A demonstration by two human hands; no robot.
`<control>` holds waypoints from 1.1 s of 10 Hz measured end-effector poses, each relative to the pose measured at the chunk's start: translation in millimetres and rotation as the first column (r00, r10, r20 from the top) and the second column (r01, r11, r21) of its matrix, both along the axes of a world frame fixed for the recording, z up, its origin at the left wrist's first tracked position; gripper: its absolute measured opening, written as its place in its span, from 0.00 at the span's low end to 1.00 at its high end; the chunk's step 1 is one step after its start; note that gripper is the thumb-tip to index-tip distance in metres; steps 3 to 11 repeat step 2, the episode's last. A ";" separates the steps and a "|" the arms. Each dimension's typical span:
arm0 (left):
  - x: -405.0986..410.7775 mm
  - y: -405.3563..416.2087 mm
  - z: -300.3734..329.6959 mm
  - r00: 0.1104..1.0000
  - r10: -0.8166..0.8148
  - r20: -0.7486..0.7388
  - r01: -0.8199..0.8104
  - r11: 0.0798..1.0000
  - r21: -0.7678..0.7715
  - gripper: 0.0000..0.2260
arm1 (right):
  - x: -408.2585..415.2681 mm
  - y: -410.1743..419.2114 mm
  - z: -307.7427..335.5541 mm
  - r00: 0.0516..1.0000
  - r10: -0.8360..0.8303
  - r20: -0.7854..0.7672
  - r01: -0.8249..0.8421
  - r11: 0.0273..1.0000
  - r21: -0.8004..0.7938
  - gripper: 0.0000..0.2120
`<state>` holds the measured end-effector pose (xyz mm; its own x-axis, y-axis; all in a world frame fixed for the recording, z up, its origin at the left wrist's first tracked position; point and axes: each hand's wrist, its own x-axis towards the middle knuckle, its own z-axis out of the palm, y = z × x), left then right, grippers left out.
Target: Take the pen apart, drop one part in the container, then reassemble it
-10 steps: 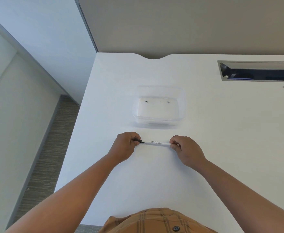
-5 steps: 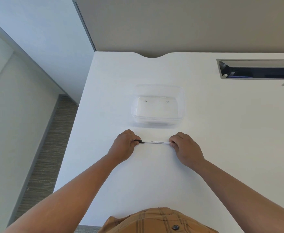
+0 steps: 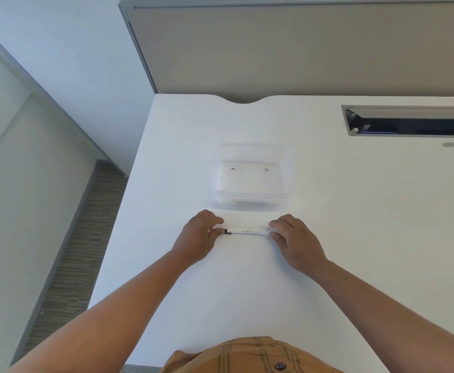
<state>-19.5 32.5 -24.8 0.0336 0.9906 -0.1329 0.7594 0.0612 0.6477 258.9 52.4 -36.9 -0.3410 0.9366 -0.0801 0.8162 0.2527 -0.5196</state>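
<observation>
Holding a slim white pen (image 3: 248, 233) level between them, a person's two bare hands rest on a white desk (image 3: 355, 238), the pen lying crosswise just above or on the surface, still in one piece. The left hand (image 3: 197, 239) pinches the pen's dark-tipped end between thumb and fingers, while the right hand (image 3: 297, 242) pinches the opposite white end the same way. Just beyond the pen, near but not touching it, sits a clear plastic container (image 3: 251, 175), upright with its opening facing up.
</observation>
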 end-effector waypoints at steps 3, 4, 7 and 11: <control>6.7 10.4 35.5 0.986 -0.039 -0.164 0.100 0.919 0.381 0.12 | -10.6 8.1 31.4 0.997 0.017 -0.070 0.010 0.932 0.363 0.15; 6.7 10.4 35.5 0.986 -0.039 -0.164 0.100 0.919 0.381 0.12 | -10.6 8.1 31.4 0.997 0.017 -0.070 0.010 0.932 0.363 0.15; 6.7 10.4 35.5 0.986 -0.039 -0.164 0.100 0.919 0.381 0.12 | -10.6 8.1 31.4 0.997 0.017 -0.070 0.010 0.932 0.363 0.15; 6.7 10.4 35.5 0.986 -0.039 -0.164 0.100 0.919 0.381 0.12 | -10.6 8.1 31.4 0.997 0.017 -0.070 0.010 0.932 0.363 0.15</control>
